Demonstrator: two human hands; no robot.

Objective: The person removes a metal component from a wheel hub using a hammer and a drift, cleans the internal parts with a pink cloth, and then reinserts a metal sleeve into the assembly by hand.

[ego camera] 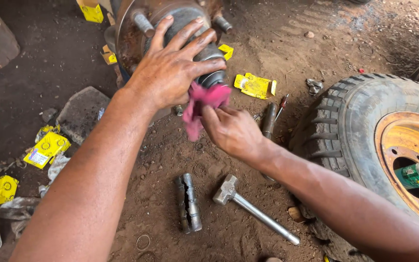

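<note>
- Our two forearms fill the bottom of the view, reaching up toward a wheel hub (170, 22) with rusty studs.
- Our left hand (170, 68) lies spread open over the hub's dark centre, fingers splayed, seemingly to steady it.
- Our right hand (231, 128) pinches a pink rag (202, 104) against the underside of that centre, pressed where the metal looks greasy.
- On the dirt floor (316, 29), a hammer (253, 206) and a metal joint piece (188, 201) lie just below our arms, within easy reach.
- Off to the right, a tyre (345, 116) with an orange rim lies apart from the hub.
- Yellow cartons (255, 86) lie torn and scattered.
</note>
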